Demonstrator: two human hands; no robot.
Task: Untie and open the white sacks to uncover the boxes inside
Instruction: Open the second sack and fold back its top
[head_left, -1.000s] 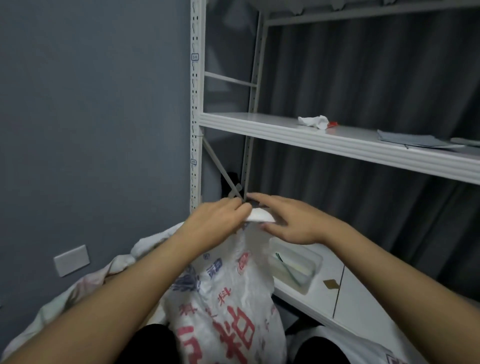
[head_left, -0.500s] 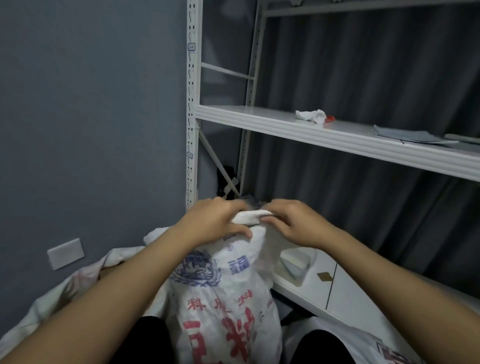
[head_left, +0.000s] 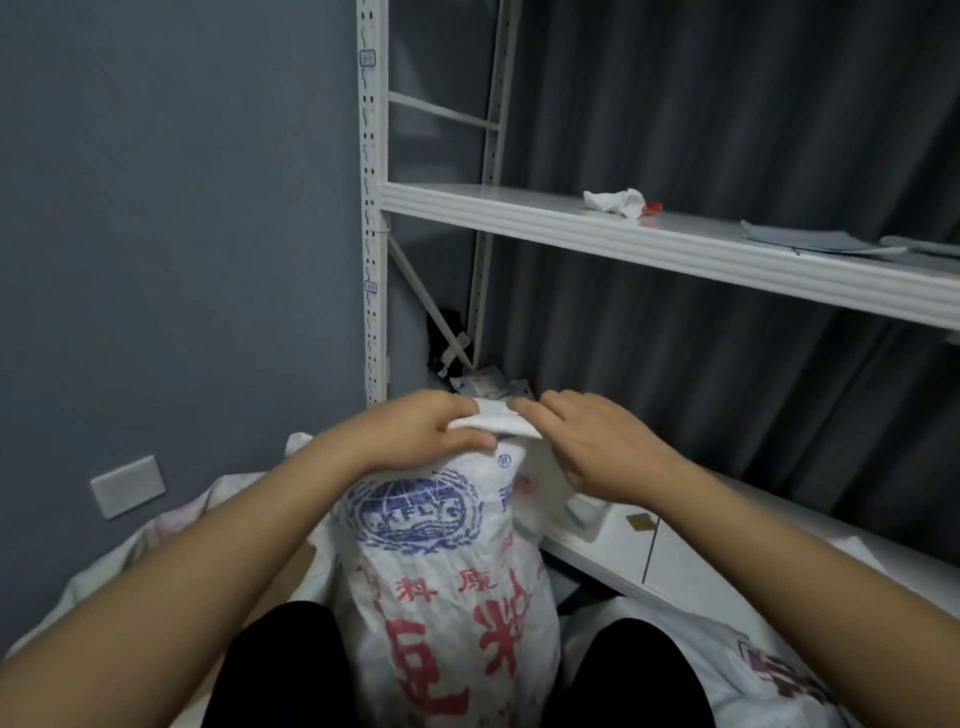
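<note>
In the lower centre of the frame the white woven plastic sack (head_left: 447, 587) printed with a blue globe emblem and red characters stands upright between my knees, and my left hand (head_left: 415, 441) pinches its bunched, folded-over white neck (head_left: 496, 426) with curled fingers while my right hand (head_left: 597, 447) presses on the same fold from the right, whether gripping it or only resting there I cannot tell. No box shows, so I judge the mouth still closed. If I tug unevenly the tie could tighten, or the sack could topple toward the low white cabinet (head_left: 670, 561) at lower right.
</note>
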